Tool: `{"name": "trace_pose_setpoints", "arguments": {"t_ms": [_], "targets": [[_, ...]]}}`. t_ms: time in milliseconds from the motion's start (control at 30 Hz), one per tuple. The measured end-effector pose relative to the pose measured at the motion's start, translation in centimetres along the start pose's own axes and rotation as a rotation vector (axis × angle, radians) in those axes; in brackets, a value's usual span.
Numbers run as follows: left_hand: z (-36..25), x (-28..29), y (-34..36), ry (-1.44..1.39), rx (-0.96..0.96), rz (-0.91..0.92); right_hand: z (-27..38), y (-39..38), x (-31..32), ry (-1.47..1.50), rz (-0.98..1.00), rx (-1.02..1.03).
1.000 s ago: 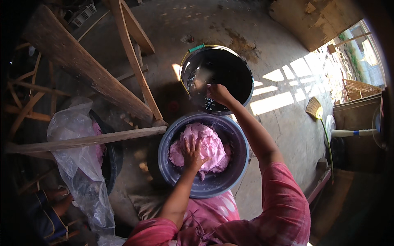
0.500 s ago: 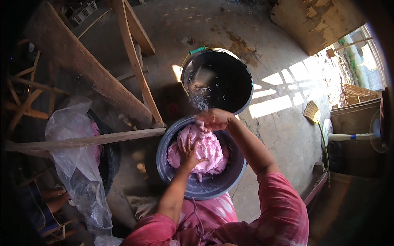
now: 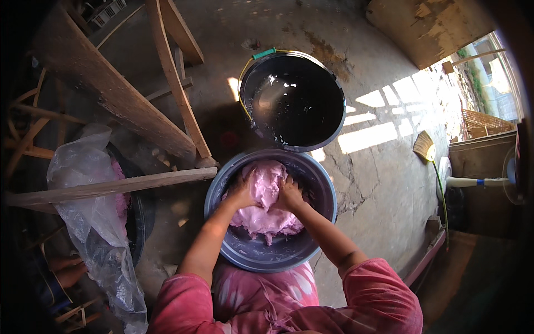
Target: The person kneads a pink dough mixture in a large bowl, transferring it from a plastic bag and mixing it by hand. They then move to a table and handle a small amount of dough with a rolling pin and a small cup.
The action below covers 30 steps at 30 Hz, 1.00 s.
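A large lump of soft, pink dough-like mass [image 3: 266, 186] fills the middle of a grey-blue basin [image 3: 267, 263] in front of my lap. My left hand [image 3: 241, 192] grips the lump's left side, its fingers partly sunk in or hidden by it. On the opposite side my right hand [image 3: 289, 196] clasps it with the fingers curved over its edge. The thumbs point towards each other across the mass. Just beyond the basin stands a black bucket [image 3: 261, 83] with a yellow wire handle and a green grip, dark liquid apparently inside.
At the left, another dark tub [image 3: 146, 220] holds more pink stuff under clear plastic sheeting [image 3: 83, 195]. Wooden beams [image 3: 119, 186] cross beside the basin. A broom [image 3: 424, 146] and a white fan [image 3: 473, 182] stand at the right. Part of another person's limb [image 3: 69, 273] shows at lower left.
My right hand has come down from above the basin's far edge onto the lump's right side. My left hand has shifted to its left side. Splashing at the bucket's near side has gone.
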State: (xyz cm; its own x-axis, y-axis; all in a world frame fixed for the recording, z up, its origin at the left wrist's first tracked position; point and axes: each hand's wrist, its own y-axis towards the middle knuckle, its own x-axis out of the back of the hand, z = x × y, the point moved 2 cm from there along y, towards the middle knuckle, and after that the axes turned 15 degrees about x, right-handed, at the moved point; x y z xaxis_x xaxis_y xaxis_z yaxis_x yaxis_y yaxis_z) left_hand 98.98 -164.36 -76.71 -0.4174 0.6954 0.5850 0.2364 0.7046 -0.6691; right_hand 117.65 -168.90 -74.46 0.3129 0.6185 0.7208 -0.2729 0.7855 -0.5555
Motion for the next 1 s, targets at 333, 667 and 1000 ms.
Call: {"name": "trace_pose_setpoints", "arguments": {"t_ms": [333, 667, 1000], "targets": [[1.5, -4.1, 6.3, 0.131, 0.179, -0.173, -6.9, 7.6, -5.7, -0.004, -0.296, -0.182], [2.4, -5.5, -3.8, -0.077, -0.319, -0.375, -1.2, -5.3, -2.9, 0.093, -0.458, 0.161], [5.3, -11.7, -10.8, 0.375, -0.202, -0.403, 5.0, -11.8, -10.2, -0.021, -0.118, -0.004]]}}
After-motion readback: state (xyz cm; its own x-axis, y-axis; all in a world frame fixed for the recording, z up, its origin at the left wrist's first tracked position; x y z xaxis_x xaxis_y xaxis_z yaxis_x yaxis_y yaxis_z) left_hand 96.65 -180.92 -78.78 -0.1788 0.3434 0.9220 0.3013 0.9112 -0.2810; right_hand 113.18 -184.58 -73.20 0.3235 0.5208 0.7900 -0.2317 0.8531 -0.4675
